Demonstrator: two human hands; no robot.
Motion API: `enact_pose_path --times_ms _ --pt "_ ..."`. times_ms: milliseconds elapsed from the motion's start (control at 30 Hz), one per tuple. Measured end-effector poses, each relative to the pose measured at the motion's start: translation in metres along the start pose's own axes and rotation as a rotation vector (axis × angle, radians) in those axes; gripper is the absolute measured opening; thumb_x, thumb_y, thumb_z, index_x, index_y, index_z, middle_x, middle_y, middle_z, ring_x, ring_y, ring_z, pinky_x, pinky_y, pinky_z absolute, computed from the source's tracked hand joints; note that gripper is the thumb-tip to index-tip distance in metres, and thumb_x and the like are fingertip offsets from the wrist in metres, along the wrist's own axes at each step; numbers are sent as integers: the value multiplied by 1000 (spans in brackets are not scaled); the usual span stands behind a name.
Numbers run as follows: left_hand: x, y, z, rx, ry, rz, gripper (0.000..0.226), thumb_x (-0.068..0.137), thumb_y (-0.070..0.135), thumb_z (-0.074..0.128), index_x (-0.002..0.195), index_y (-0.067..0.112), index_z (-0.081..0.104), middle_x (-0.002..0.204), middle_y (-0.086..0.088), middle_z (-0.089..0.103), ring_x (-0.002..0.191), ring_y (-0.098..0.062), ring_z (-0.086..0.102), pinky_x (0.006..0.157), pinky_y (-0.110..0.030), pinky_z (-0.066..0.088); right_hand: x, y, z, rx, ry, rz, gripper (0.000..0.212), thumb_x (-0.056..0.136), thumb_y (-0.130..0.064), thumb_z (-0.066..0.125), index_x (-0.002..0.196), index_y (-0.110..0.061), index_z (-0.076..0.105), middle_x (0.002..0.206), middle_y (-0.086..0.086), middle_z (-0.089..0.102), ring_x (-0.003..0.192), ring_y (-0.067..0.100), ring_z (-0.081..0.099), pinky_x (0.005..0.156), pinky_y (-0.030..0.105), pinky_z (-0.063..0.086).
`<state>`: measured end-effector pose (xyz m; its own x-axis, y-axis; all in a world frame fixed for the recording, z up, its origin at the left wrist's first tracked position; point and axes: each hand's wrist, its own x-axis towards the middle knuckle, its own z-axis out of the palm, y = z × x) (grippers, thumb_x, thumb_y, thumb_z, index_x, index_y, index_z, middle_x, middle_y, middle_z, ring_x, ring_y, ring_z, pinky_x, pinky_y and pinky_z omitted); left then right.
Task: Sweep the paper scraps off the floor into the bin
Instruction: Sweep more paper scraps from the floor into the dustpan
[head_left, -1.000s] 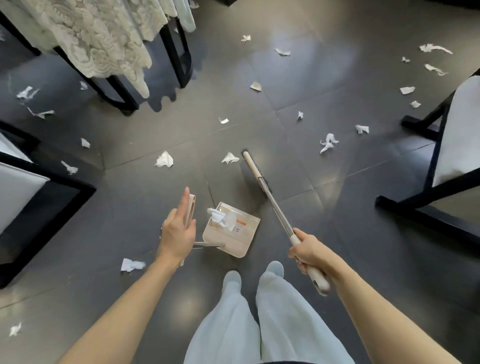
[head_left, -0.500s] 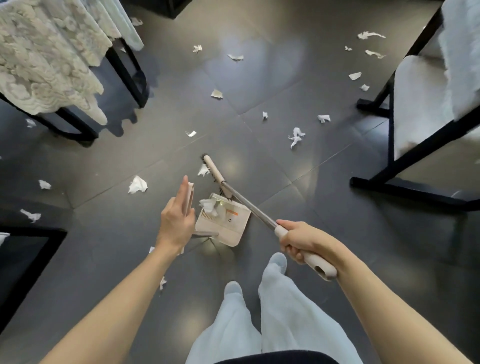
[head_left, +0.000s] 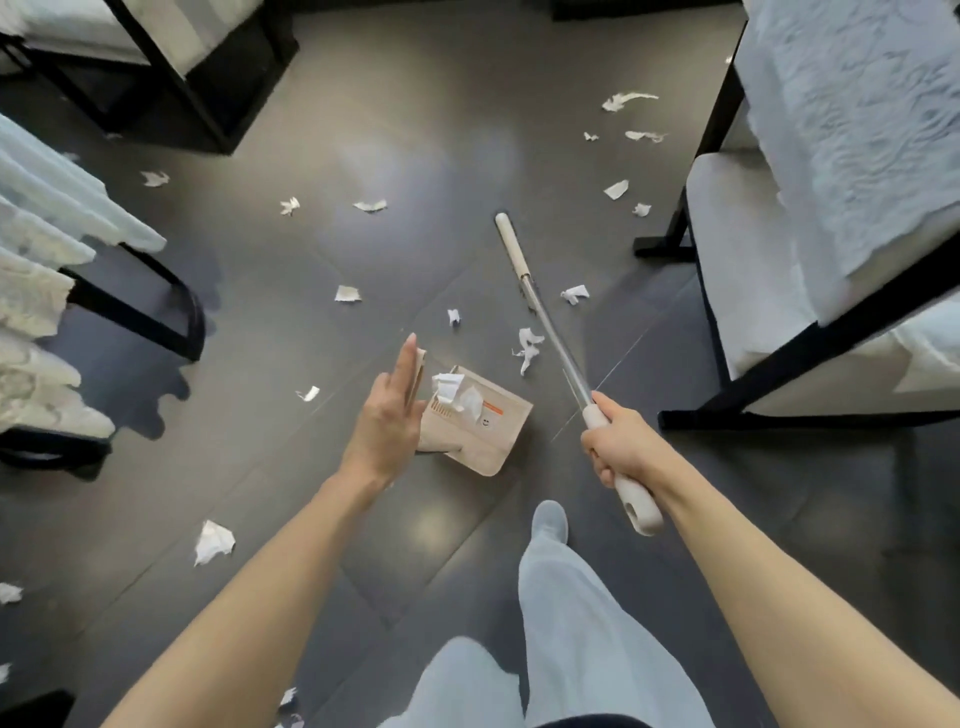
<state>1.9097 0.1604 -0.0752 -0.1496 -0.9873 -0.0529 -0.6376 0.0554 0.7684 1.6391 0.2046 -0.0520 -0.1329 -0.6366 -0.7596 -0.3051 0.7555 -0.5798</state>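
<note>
White paper scraps (head_left: 529, 348) strew the dark floor (head_left: 415, 130); a few sit in the beige dustpan (head_left: 493, 439).

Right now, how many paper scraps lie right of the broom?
6 scraps: one beside the pole, two near the chair leg, three farther off. The chair may hide more.

We've got the left hand (head_left: 387, 415) and right hand (head_left: 621, 447) bare, forearms (head_left: 260, 597) uncovered to the frame edge. Below, loose pale blue-grey trousers (head_left: 571, 649), a matching sock (head_left: 550, 519) peeking out, and a dark strip (head_left: 592, 723) at the bottom, possibly a top's hem.
</note>
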Motion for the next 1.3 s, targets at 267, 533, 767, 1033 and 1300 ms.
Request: enact_pose_path --times_ms 267,533,767,1033,1300 --pt "81 0 -4 111 71 -75 80 87 -7 56 151 20 15 106 -20 57 93 -34 55 86 -39 43 75 -49 -57 -23 14 115 79 83 -3 41 152 -36 20 91 10 56 47 17 47 50 27 45" --pt "148 2 2 74 47 1 78 88 -6 55 149 21 13 98 -17 54 87 -32 54 80 -19 33 90 -73 -8 -104 -108 298 78 83 -3 40 152 -35 21 87 11 60 52 16 48 50 27 45" --pt "192 -9 -12 90 -35 21 74 91 -2 48 151 25 14 105 -19 53 88 -34 53 79 -24 33 61 -113 19 223 -213 383 70 88 3 39 148 -33 32 69 3 45 40 5 35 36 14 31" --pt "204 -55 -70 81 58 -29 76 90 -4 51 151 23 15 95 -14 49 86 -33 50 73 -18 27 69 -182 28 201 -149 213 71 89 4 40 148 -34 31 63 3 45 38 5 35 35 15 32" --pt "262 -84 -109 162 126 -69 79 85 -8 57 150 13 20 107 -29 58 95 -39 55 80 -23 31 178 -237 43 -95 -101 111 76 85 -5 42 153 -33 20 74 6 56 52 16 47 54 29 45"
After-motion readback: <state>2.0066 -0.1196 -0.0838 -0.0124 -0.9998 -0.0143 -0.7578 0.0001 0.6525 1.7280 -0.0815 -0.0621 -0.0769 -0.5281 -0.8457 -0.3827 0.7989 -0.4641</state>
